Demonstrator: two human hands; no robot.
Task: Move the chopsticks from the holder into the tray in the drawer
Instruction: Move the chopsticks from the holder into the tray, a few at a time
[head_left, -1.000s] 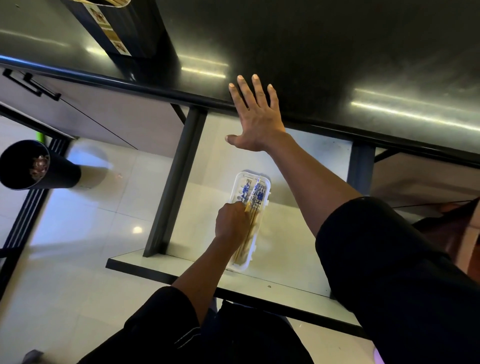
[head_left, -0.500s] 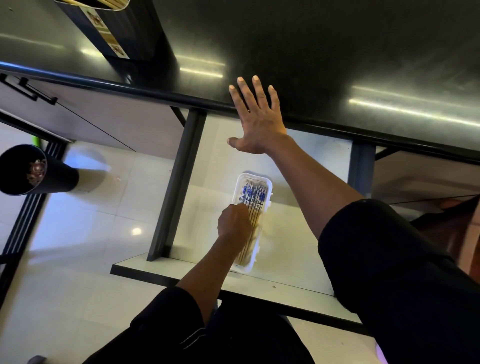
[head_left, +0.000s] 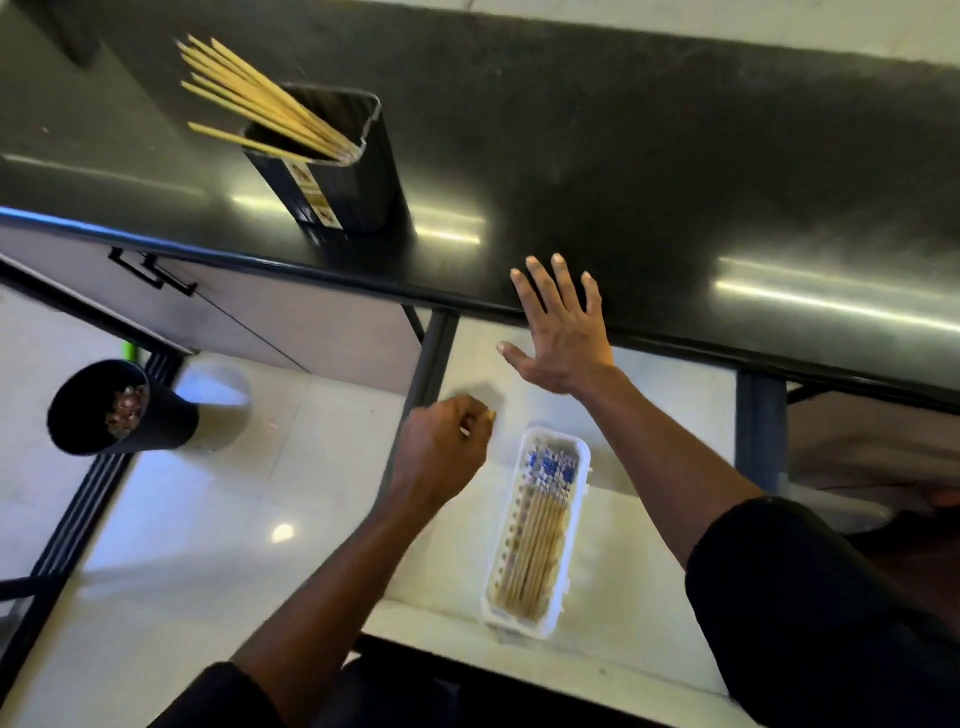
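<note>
A black holder (head_left: 343, 182) stands on the black counter with several pale chopsticks (head_left: 249, 93) sticking out of it toward the upper left. In the open white drawer (head_left: 639, 587) lies a long white tray (head_left: 558, 587) with several chopsticks (head_left: 537, 540) in it, their blue-patterned ends pointing away from me. My left hand (head_left: 441, 452) hovers in a loose fist just left of the tray, above the drawer's left edge, with nothing seen in it. My right hand (head_left: 563, 332) lies flat with fingers spread on the counter's front edge.
A black bin (head_left: 114, 410) with scraps inside stands on the white tiled floor at the left. A closed cabinet door with a black handle (head_left: 150, 270) is left of the drawer. The dark counter (head_left: 675, 156) stretches right, bare and glossy.
My left hand has let go of the chopsticks in the tray and lifted up and left. The view has tilted up, bringing the holder into sight. My right hand stays put.
</note>
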